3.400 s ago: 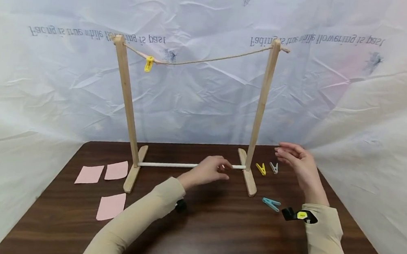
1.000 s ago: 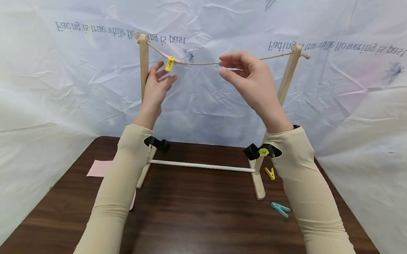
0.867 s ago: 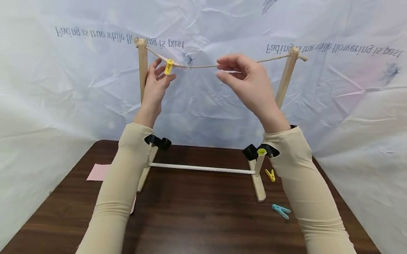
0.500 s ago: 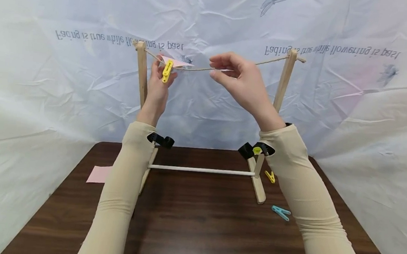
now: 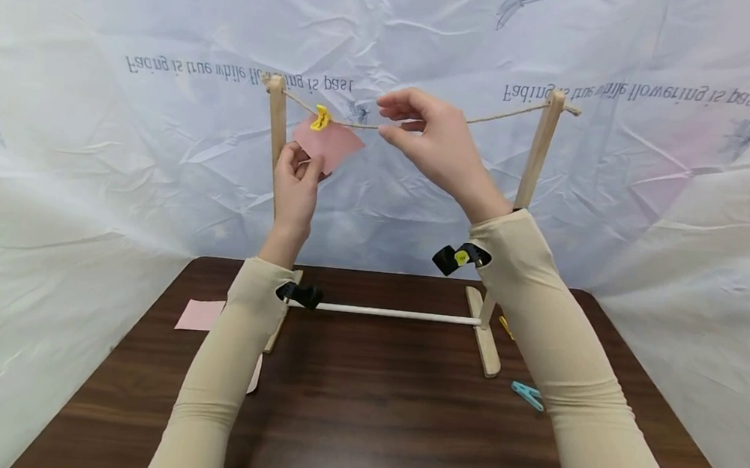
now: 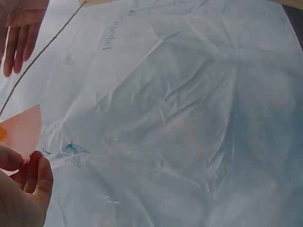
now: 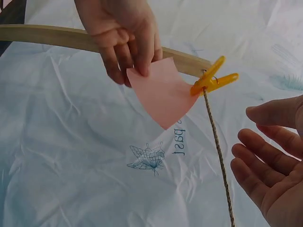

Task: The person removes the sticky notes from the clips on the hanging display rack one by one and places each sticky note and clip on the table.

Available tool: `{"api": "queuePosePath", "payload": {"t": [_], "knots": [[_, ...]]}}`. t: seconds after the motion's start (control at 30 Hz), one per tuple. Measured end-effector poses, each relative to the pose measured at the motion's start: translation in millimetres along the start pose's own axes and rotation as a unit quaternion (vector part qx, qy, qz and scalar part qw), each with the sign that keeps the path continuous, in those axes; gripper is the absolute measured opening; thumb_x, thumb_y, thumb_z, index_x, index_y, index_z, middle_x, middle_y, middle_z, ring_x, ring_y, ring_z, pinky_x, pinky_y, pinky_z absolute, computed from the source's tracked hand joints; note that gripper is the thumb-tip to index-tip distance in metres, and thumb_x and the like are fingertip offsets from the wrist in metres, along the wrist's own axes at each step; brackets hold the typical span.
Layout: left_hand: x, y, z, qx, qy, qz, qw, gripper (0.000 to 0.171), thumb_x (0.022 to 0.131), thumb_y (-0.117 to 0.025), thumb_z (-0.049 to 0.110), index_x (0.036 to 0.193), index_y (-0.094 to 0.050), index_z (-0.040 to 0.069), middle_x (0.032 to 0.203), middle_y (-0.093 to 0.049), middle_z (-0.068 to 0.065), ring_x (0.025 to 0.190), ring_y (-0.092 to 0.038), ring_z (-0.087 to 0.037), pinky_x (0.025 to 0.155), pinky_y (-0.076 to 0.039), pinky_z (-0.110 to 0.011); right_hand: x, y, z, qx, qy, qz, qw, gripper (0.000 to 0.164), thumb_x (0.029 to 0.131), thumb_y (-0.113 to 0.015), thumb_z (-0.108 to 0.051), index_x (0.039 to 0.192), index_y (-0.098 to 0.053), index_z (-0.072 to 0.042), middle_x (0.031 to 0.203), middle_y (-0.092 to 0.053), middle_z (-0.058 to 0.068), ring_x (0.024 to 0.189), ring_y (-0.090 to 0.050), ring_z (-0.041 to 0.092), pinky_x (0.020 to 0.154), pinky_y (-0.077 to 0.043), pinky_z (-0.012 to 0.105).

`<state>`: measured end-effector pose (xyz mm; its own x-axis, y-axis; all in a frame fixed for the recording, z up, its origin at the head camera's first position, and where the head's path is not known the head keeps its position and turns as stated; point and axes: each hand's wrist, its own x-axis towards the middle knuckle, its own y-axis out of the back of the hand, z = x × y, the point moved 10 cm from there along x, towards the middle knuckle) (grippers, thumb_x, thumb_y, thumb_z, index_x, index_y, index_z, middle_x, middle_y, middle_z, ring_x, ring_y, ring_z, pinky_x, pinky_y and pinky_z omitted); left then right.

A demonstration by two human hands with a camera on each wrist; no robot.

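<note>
A yellow clothespin [image 5: 320, 118] clips a pink paper square [image 5: 331, 145] to the twine line [image 5: 358, 125], near the left post. My left hand [image 5: 299, 178] pinches the paper's lower edge between thumb and fingers, seen closely in the right wrist view, where the paper [image 7: 163, 92] hangs from the clothespin [image 7: 213, 80]. My right hand [image 5: 428, 137] is raised at the middle of the line, fingers loosely bent and apart. In the right wrist view nothing lies between the right hand's fingers [image 7: 255, 163], which are beside the twine [image 7: 217, 142].
The line runs between two wooden posts [image 5: 540, 152] on feet joined by a white rod [image 5: 394, 313]. Pink paper squares [image 5: 199, 315] lie at the table's left, partly behind the left sleeve. A blue clothespin [image 5: 527, 395] and a yellow one [image 5: 505, 327] lie right.
Both hands have risen from over the table to the line. The left hand has taken hold of the paper, which now hangs below the line; the clothespin has turned upward.
</note>
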<state>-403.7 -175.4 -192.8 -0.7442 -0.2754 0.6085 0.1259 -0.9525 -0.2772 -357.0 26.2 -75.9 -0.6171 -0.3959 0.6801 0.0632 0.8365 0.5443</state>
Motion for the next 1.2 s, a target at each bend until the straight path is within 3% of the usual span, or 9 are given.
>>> {"api": "queuePosePath", "payload": {"t": [0.1, 0.37, 0.6, 0.77, 1.0, 1.1, 1.2], "knots": [[-7.4, 4.9, 5.3, 0.006, -0.029, -0.003, 0.9995, 0.025, 0.102, -0.059, 0.005, 0.124, -0.053, -0.004, 0.105, -0.06, -0.003, 0.093, -0.063, -0.015, 0.083, -0.055, -0.029, 6.7, -4.9, 1.2, -0.029, 0.003, -0.015, 0.999, 0.035, 0.096, -0.069, -0.015, 0.13, -0.065, -0.008, 0.125, -0.068, 0.005, 0.114, -0.063, 0.013, 0.096, -0.049, 0.022], [-21.7, 19.4, 14.1, 0.031, -0.045, -0.005, 0.9985, 0.026, 0.101, -0.061, 0.006, 0.122, -0.058, -0.008, 0.101, -0.062, -0.005, 0.085, -0.063, -0.015, 0.08, -0.055, -0.026, 25.8, -24.4, 3.0, -0.052, -0.022, -0.079, 0.995, 0.049, 0.096, -0.071, -0.021, 0.142, -0.057, -0.009, 0.129, -0.066, 0.004, 0.119, -0.059, 0.011, 0.101, -0.046, 0.021], [-28.5, 22.2, 17.7, 0.053, -0.047, -0.024, 0.9972, 0.028, 0.102, -0.059, 0.005, 0.125, -0.056, -0.009, 0.104, -0.062, -0.004, 0.086, -0.062, -0.015, 0.08, -0.055, -0.027, 38.3, -41.3, 8.0, -0.101, -0.065, -0.121, 0.985, 0.06, 0.1, -0.062, -0.039, 0.152, -0.046, -0.012, 0.142, -0.058, 0.003, 0.13, -0.053, 0.012, 0.107, -0.041, 0.02], [-29.6, 23.3, 16.5, 0.053, -0.036, -0.024, 0.9977, 0.025, 0.101, -0.06, 0.004, 0.122, -0.058, -0.008, 0.103, -0.062, -0.004, 0.083, -0.061, -0.014, 0.08, -0.055, -0.027, 47.0, -48.4, 16.6, -0.097, -0.103, -0.135, 0.981, 0.062, 0.101, -0.059, -0.044, 0.153, -0.045, -0.012, 0.142, -0.058, 0.003, 0.128, -0.056, 0.012, 0.103, -0.046, 0.024], [-31.5, 22.7, 14.7, 0.048, -0.03, -0.033, 0.9978, 0.024, 0.1, -0.061, 0.003, 0.121, -0.058, -0.008, 0.103, -0.063, -0.004, 0.081, -0.06, -0.013, 0.08, -0.056, -0.027, 54.1, -61.2, 17.2, -0.13, -0.108, -0.177, 0.97, 0.059, 0.104, -0.048, -0.052, 0.151, -0.048, -0.017, 0.148, -0.054, 0.001, 0.131, -0.053, 0.014, 0.105, -0.046, 0.03], [-30.9, 24.7, 15.5, 0.05, -0.029, -0.031, 0.9979, 0.023, 0.1, -0.061, 0.002, 0.12, -0.058, -0.007, 0.102, -0.062, -0.004, 0.083, -0.061, -0.013, 0.079, -0.056, -0.026, 56.3, -66.9, 15.5, -0.123, -0.112, -0.191, 0.967, 0.053, 0.105, -0.046, -0.051, 0.148, -0.053, -0.021, 0.148, -0.053, -0.001, 0.133, -0.051, 0.013, 0.107, -0.044, 0.031], [-31.0, 25.9, 14.6, 0.055, -0.023, -0.034, 0.9977, 0.023, 0.1, -0.061, 0.002, 0.121, -0.058, -0.006, 0.102, -0.062, -0.004, 0.083, -0.062, -0.014, 0.079, -0.056, -0.026, 55.4, -70.2, 16.5, -0.076, -0.133, -0.194, 0.969, 0.051, 0.105, -0.049, -0.047, 0.148, -0.054, -0.02, 0.147, -0.054, -0.002, 0.134, -0.049, 0.011, 0.108, -0.043, 0.03]]}}
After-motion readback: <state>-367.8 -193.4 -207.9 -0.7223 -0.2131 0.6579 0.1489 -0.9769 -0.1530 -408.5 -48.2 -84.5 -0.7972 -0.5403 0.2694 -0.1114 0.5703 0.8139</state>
